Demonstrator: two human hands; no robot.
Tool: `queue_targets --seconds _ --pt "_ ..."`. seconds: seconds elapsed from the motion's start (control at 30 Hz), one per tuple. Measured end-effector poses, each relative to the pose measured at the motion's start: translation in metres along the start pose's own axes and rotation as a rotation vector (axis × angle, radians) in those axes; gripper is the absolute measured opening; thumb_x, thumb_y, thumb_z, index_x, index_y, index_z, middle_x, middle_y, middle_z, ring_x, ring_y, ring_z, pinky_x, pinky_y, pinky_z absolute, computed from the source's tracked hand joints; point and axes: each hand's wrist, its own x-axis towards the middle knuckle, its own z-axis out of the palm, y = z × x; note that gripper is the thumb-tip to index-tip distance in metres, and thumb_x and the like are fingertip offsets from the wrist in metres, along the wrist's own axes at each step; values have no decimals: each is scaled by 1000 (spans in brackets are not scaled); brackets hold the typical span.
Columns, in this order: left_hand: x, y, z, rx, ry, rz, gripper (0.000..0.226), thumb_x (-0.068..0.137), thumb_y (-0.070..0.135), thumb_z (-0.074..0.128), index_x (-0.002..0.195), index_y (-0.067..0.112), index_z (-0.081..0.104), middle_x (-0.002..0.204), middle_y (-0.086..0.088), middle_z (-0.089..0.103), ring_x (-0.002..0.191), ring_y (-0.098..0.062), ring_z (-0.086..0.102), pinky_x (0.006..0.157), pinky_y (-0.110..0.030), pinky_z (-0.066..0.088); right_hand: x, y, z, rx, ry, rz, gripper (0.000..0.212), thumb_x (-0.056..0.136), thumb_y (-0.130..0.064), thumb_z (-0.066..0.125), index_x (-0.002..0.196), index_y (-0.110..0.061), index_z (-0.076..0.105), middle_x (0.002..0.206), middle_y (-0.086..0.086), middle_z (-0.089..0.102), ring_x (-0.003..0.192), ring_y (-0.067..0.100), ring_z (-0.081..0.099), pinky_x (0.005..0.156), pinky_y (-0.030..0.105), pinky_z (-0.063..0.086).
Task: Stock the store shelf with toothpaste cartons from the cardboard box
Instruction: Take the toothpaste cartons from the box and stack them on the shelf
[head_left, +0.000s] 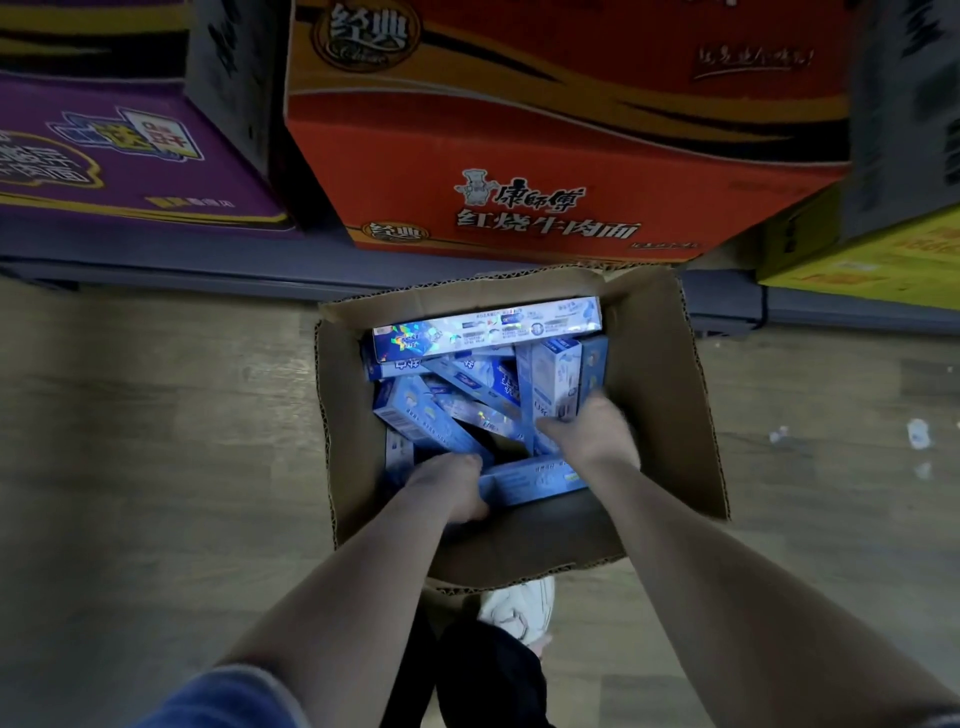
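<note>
Grip, left hand (457, 486): fingers curled around the left end of a long blue toothpaste carton (535, 480) lying crosswise at the near side of the box.
Grip, right hand (597, 434): down among the cartons, thumb and fingers spread around an upright blue-and-white carton (556, 379); whether they have closed on it cannot be told through the blur.
Box: open brown cardboard box (660, 395) on the wood-look floor (156, 415), flaps up.
Contents: blue cartons jumbled at angles; one shiny holographic carton (488, 327) lies flat along the far wall.
Shelf: grey bottom shelf (208, 260) just beyond the box, bearing a red noodle case (545, 130), a purple case (130, 156) and a yellow case (883, 260).
Below: white shoe (519, 608) near the box's near edge.
</note>
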Motion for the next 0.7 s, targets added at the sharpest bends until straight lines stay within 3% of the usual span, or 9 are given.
queue_targets --seconds 0.13,0.27,0.4,0.57,0.7 --pt "2 -4 0 -50 50 -5 45 81 26 66 123 16 52 124 -8 54 114 -24 52 86 -30 42 4 -3 2 160 46 11 31 84 -25 67 90 -10 40 74 -5 46 79 20 52 66 28 38" --pt "1 -6 0 -64 132 7 38 78 24 68 113 15 58 118 -9 58 110 -25 54 90 -32 44 7 -2 9 107 170 -64 29 84 -22 66 90 -12 40 88 8 60 83 27 59 64 27 36" --pt "-3 -7 -3 -189 195 30 29 74 27 71 99 18 59 107 -7 63 100 -23 58 77 -25 42 5 -3 7 60 179 -125 21 83 -18 63 90 -11 44 88 8 61 77 24 55 62 26 34" --pt "-26 -5 -11 -440 283 24 28 64 30 80 79 24 58 84 1 63 81 -17 59 65 -22 40 -15 -7 2 77 245 -154 25 82 -18 64 91 -13 42 95 11 66 90 32 62 70 32 44" --pt "-55 -6 -24 -487 342 15 28 63 31 81 81 27 60 82 4 63 80 -15 59 66 -22 39 -37 -14 -13 169 195 -170 26 82 -18 67 93 -11 45 87 3 62 87 26 61 74 31 44"
